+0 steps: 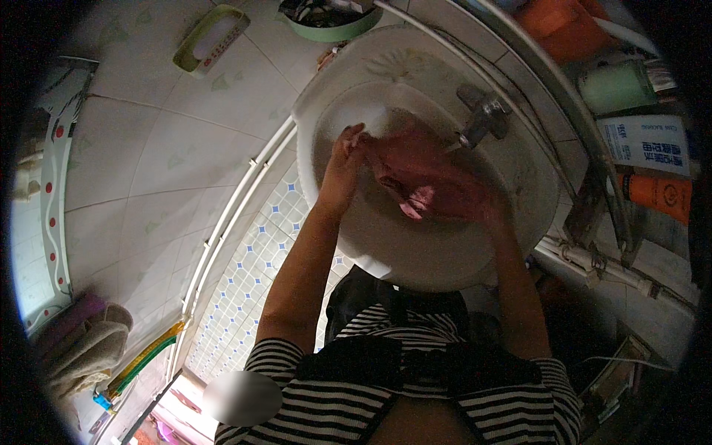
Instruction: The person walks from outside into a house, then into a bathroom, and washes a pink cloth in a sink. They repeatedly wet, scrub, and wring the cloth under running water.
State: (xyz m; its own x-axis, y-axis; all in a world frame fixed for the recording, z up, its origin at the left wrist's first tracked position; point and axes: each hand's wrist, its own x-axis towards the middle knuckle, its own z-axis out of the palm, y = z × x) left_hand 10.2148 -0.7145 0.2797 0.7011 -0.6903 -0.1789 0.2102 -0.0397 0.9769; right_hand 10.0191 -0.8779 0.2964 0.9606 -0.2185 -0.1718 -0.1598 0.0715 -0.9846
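A wet-looking dark pink cloth (428, 172) is stretched between my two hands over a white washbasin (411, 250). My left hand (350, 153) grips its left end, fingers bent around the fabric. At the other end my right hand (495, 203) has hold of the cloth; it is blurred and dim. A lighter pink patch (420, 200) shows near the fabric's lower edge. The metal faucet (483, 119) stands at the back right of the bowl, its spout just beyond the cloth. A pale, blurred patch in the bowl above my left hand cannot be made out.
Along the right, a shelf's metal rail (556, 100) borders an orange tube (656, 192), a white packet with writing (645, 144) and a green container (617, 86). A green basin (334, 28) lies behind the sink. A soap dish (211, 41) hangs on the tiled wall, above white pipes (239, 189).
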